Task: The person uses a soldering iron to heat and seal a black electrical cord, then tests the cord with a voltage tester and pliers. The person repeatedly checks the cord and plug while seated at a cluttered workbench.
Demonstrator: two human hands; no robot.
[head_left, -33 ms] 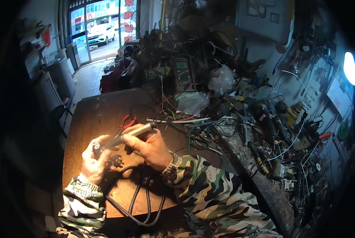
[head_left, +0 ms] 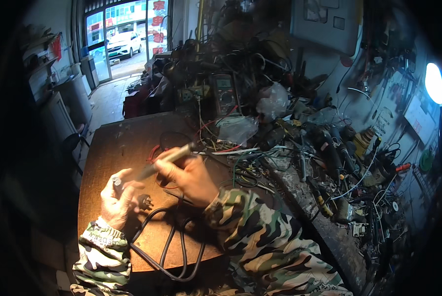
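I seem to be bringing the blurred pale tube (head_left: 178, 154), pinched in my right hand (head_left: 185, 178), to the small pale piece (head_left: 116, 181) my left hand (head_left: 114, 201) grips. The next move calls for steady aim. My left fingers curl upward; the right wrist slants inward above the tabletop (head_left: 117, 143).

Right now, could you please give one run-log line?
Left hand: holds small piece; right hand: holds slim tool; nearby: dark plug; table: black cable

Brown tabletop (head_left: 102, 163). Black cable (head_left: 146, 256) looped across the front, overhanging the edge; dark plug (head_left: 145, 202) near it. Red lead (head_left: 153, 152) farther back.
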